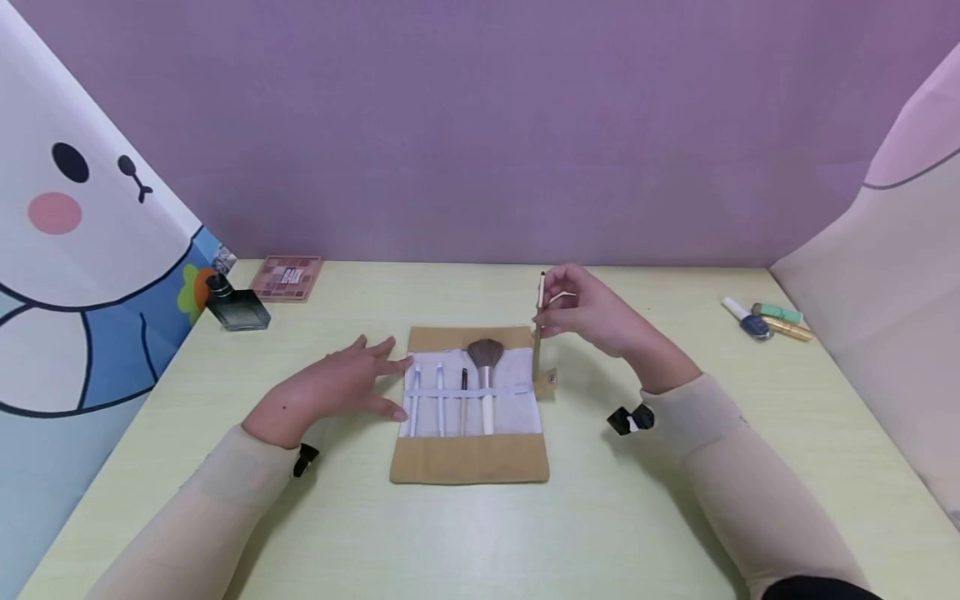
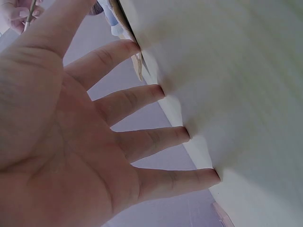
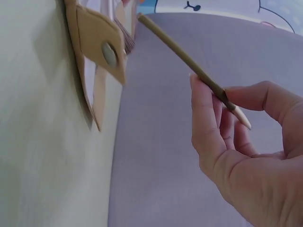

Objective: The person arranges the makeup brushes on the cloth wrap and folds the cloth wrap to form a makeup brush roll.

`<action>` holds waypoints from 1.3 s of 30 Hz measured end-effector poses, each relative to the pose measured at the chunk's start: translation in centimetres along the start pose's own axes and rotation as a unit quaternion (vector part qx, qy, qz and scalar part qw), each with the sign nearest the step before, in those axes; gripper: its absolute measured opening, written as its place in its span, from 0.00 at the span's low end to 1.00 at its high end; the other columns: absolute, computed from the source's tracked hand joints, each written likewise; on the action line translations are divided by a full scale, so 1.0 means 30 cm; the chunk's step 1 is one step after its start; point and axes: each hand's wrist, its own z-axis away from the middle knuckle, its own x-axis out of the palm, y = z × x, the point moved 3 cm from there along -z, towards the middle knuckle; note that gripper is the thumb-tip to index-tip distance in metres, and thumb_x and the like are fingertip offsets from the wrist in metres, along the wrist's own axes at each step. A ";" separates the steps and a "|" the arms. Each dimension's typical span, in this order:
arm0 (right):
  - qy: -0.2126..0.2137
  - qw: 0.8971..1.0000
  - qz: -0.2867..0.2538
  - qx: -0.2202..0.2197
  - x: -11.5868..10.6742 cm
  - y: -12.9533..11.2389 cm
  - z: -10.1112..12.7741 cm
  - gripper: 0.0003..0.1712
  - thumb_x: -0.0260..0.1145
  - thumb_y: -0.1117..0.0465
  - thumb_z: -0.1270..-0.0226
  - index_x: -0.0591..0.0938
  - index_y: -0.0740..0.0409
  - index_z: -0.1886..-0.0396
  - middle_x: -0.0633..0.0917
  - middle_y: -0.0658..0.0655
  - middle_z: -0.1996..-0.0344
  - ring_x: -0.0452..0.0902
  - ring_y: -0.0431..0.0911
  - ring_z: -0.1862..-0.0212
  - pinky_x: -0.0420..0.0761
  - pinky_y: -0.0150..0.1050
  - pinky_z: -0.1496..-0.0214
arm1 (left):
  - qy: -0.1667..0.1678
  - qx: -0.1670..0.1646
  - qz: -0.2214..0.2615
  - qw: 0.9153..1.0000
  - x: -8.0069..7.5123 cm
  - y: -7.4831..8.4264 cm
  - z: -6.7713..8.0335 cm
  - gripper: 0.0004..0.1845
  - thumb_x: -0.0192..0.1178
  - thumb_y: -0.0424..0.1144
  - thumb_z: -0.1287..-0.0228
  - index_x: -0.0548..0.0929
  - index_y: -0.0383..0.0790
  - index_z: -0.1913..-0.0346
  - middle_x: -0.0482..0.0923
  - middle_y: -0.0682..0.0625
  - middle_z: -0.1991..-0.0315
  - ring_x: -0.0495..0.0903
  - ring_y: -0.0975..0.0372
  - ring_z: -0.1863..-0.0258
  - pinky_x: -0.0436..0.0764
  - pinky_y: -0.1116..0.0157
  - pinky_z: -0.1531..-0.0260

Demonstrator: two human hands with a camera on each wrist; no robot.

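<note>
My right hand (image 1: 588,312) pinches a thin stick (image 1: 537,354) between my thumb and fingers, near the end that is pale. The rest of the stick is a goldy brown, and that end points at the brown pouch (image 1: 469,460). I hold the stick up in the air by the pouch's top right side, and in the right wrist view it leans and its low end is apart from the pouch. My left hand (image 1: 330,387) is not holding on to anything. Its fingers are spread wide, with fingertips down on the pale table (image 1: 480,533), and my thumb and pointing finger are at the left edge of the pouch. The pouch lies open and flat in the middle, between my hands, and its inside is a soft pale purple. A thin band (image 1: 452,392) goes across it, and tucked in that are two skinny white sticks (image 1: 416,412), one skinny stick with a dark top (image 1: 463,410) and a big fluffy brush (image 1: 486,353) with a white handle. A little brown flap (image 1: 547,385) with a round snap pokes out on the right side. Far off to my left are a dark glass bottle (image 1: 240,310) and a flat pink box (image 1: 287,278). Far to my right are a small blue bottle with a white cap (image 1: 756,327), a green tube (image 1: 777,313) and a gold tube (image 1: 786,327), all close together.
</note>
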 end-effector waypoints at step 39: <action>-0.046 0.996 -0.008 0.074 0.138 0.100 -0.103 0.32 0.61 0.76 0.31 0.62 0.65 0.31 0.74 0.60 0.52 0.85 0.47 0.62 0.92 0.42 0.52 | 0.000 -0.005 0.004 1.000 0.001 -0.003 -0.003 0.52 0.75 0.67 0.45 0.70 0.51 0.19 0.55 0.33 0.15 0.50 0.24 0.18 0.67 0.24 0.29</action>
